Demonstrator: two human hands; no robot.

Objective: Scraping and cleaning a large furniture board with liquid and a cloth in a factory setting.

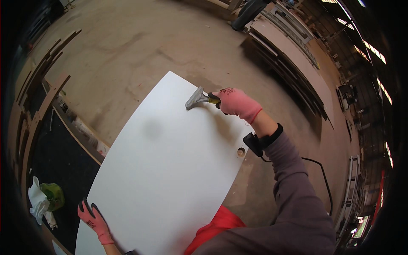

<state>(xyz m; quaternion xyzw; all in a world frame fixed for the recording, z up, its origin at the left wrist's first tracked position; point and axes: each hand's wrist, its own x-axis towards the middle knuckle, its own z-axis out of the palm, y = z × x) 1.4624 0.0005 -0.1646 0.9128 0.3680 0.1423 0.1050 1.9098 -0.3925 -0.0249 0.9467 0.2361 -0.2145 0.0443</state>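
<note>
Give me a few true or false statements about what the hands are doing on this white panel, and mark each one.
1. The right hand grips a scraper against the white panel. True.
2. The left hand holds a hammer. False: it holds no tool and rests at the panel's near left edge.
3. Both hands wear pink gloves. True.
4. The panel is black. False: it is white, with a small round hole near its right edge.
5. A crumpled white cloth lies left of the panel. True.
</note>
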